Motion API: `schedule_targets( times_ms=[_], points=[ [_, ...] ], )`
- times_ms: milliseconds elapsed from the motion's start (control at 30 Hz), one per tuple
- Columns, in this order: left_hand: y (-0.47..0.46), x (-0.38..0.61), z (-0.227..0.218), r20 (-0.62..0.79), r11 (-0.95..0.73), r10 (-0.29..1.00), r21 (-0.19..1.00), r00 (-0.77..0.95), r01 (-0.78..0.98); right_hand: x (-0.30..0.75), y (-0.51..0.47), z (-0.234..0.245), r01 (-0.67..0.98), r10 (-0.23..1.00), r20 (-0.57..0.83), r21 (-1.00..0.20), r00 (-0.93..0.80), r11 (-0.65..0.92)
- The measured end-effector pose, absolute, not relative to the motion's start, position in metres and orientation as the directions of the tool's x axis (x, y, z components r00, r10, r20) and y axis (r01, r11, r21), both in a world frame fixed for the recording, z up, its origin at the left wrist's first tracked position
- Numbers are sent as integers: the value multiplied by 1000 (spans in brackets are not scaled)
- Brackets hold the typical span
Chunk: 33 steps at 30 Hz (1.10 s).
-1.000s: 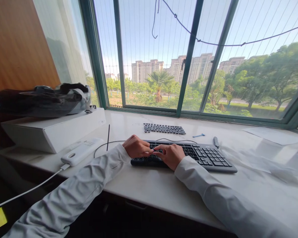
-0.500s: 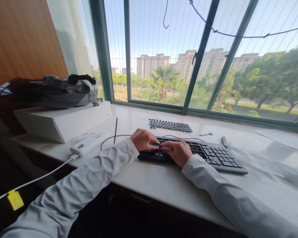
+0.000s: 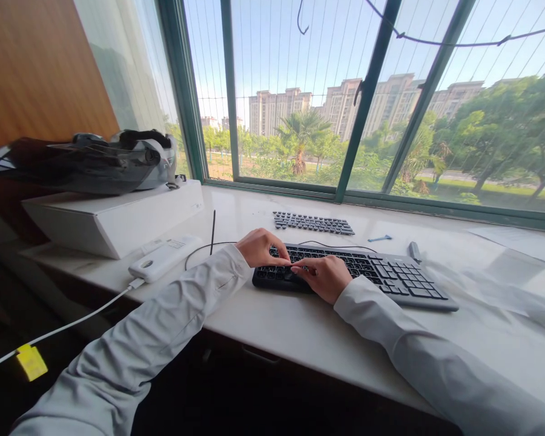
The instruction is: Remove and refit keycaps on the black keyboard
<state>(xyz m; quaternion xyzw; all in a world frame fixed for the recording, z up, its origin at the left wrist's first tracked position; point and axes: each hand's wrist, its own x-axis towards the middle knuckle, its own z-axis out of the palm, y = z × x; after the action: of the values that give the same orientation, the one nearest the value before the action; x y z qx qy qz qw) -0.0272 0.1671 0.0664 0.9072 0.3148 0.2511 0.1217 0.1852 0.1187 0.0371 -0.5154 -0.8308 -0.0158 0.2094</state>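
A black keyboard lies on the white sill-like desk under both of my hands. On its left part the keys look stripped to small square outlines, while the number pad on the right has its caps. My left hand is closed in a pinch over the left part of the keyboard. The fingertips of my right hand are also pinched and meet those of the left. What sits between them is too small to make out. Behind the keyboard, loose black keycaps are laid out in rows.
A small blue tool and a dark stick-like object lie behind the keyboard's right half. To the left are a white power bank with a cable and a white box carrying a bagged headset. Clear plastic lies right.
My fingertips have lifted slightly and drawn together above the keys, and the left index finger arches more. The view has shifted a little.
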Motion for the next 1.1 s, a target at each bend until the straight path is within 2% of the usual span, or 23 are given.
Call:
schedule_targets(
  times_ms=[200,400,667,967,1100],
  points=[
    [167,-28,68,322,-804,570,409,756,431,184,118,39,871,849,363,-161,-385,464],
    [167,-31,70,333,-843,505,386,796,374,184,116,37,862,836,361,-141,-414,488],
    [168,-32,70,244,-771,560,502,791,391,185,116,36,847,812,389,-129,-435,516],
    [167,-36,77,253,-748,565,559,785,358,184,114,35,799,777,384,-145,-498,584],
    [167,-39,79,264,-766,547,541,795,348,183,112,37,788,772,359,-137,-525,600]
  ],
)
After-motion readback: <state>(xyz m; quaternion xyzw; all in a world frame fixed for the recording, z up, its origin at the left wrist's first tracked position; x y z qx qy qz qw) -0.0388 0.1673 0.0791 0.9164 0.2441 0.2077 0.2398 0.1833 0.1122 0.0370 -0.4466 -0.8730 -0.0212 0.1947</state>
